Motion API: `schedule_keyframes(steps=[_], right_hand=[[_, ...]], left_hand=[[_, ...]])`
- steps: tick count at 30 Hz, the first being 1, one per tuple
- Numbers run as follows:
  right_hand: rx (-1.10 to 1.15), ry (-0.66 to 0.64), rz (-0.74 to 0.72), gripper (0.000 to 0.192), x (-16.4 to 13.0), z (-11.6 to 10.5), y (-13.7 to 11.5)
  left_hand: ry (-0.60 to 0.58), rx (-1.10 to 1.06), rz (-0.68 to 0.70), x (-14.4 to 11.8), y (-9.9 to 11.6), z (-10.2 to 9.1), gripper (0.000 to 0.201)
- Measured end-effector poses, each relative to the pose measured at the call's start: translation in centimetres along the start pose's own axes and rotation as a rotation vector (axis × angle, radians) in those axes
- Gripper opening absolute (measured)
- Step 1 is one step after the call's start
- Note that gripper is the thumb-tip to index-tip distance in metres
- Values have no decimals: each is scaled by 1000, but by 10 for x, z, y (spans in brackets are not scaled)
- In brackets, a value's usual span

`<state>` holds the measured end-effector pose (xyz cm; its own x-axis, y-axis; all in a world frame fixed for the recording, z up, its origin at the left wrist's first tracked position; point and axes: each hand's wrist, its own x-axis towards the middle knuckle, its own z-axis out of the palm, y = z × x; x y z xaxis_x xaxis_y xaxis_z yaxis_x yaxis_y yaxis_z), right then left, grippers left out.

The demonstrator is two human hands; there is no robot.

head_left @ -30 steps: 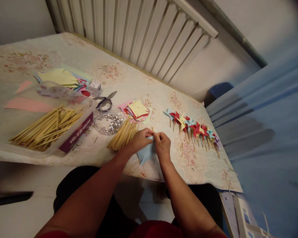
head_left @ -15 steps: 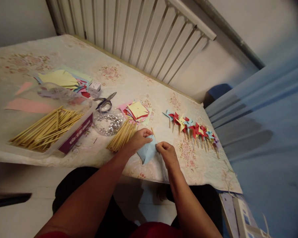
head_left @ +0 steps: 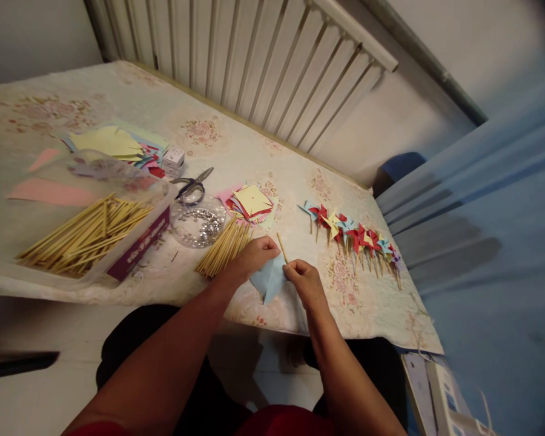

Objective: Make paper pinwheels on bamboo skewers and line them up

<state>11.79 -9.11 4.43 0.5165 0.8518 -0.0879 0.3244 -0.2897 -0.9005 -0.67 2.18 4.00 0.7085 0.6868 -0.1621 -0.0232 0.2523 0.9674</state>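
Note:
My left hand (head_left: pixel 253 255) pinches a light blue paper piece (head_left: pixel 267 278) near the table's front edge. My right hand (head_left: pixel 305 280) holds a thin wooden stick (head_left: pixel 282 247) that points up and away, and its fingers touch the same blue paper. A loose bundle of wooden sticks (head_left: pixel 224 247) lies just left of my left hand. A small stack of cut coloured paper squares (head_left: pixel 251 201) sits behind the hands. To the right lies a row of finished paper pinwheels (head_left: pixel 355 237) on sticks.
A clear plastic box (head_left: pixel 95 233) of sticks stands at the left. A round clear lid with shiny beads (head_left: pixel 198 221), scissors (head_left: pixel 192 183), a small white box (head_left: pixel 173 158) and coloured paper sheets (head_left: pixel 109 142) lie behind. A radiator (head_left: pixel 254 60) runs along the table's far edge.
My hands were close together over the blue paper. My right hand has drawn back towards me, and the stick now stands out clearly above it.

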Motion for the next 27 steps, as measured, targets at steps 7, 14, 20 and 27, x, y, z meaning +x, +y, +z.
schedule_keyframes(steps=[7, 14, 20, 27], right_hand=[[35, -3, -19, 20, -2, -1, 1], [62, -2, -11, 20, -2, 0, 0], [32, 30, 18, 19, -4, -1, -3], [35, 18, 25, 20, -5, -1, -2]], left_hand=[[32, -21, 0, 0, 2, -1, 18], [44, -22, 3, -1, 1, -1, 18], [45, -8, 8, 2, -1, -2, 17], [53, 20, 5, 1, 0, -2, 16]])
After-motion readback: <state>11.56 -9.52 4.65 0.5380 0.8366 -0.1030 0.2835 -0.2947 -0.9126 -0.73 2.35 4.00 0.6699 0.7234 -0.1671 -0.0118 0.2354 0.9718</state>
